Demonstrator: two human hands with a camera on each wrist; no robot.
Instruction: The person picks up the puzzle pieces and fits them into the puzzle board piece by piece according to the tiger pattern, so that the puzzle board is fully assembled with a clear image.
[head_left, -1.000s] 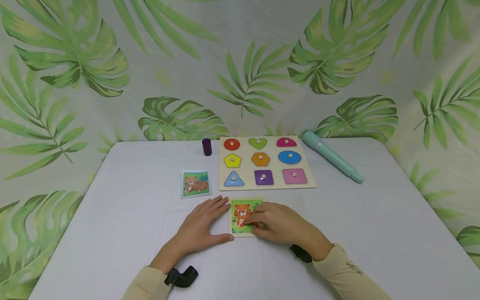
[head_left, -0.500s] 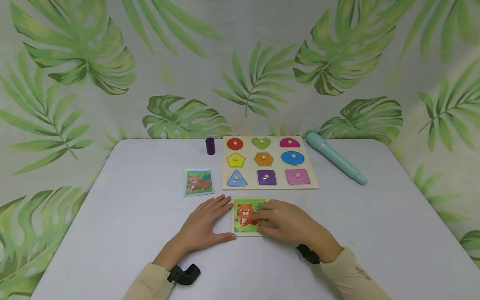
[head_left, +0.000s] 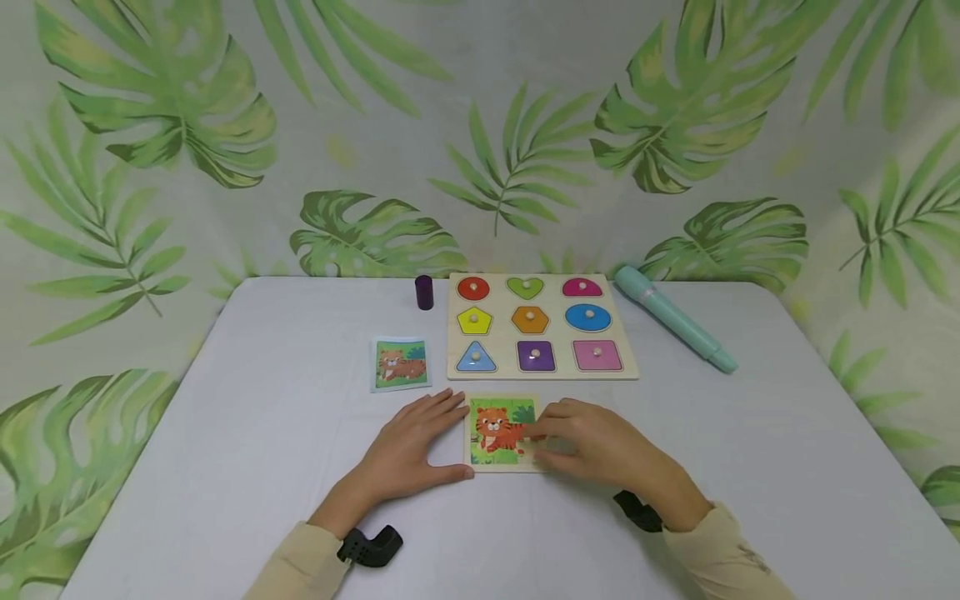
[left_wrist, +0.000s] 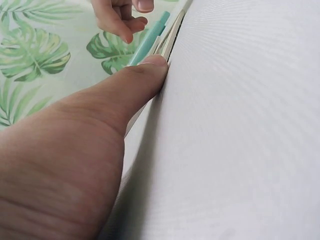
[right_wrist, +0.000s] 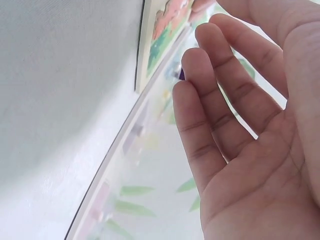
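A small square tiger jigsaw puzzle (head_left: 495, 432) in a pale wooden frame lies flat near the middle of the table. My left hand (head_left: 411, 446) rests at its left edge, fingers straight, with the thumb near the lower left corner. In the left wrist view, that thumb (left_wrist: 142, 75) lies against the board's thin edge. My right hand (head_left: 592, 437) is over the puzzle's right side and hides part of it. The right wrist view shows its fingers (right_wrist: 220, 95) loosely bent, the visible ones holding nothing; the index fingertip is partly out of sight.
Behind the puzzle lies a wooden shape board (head_left: 543, 333) with knobbed coloured pieces. A tiger picture card (head_left: 401, 364) is to its left, below a dark purple cylinder (head_left: 424, 292). A mint-green wand-like object (head_left: 675, 319) lies at the right. A leaf-patterned cloth (head_left: 375, 125) hangs behind.
My right hand has slid rightward across the puzzle, uncovering more of the tiger. The left hand has stayed at the left edge. The whole head view has shifted slightly.
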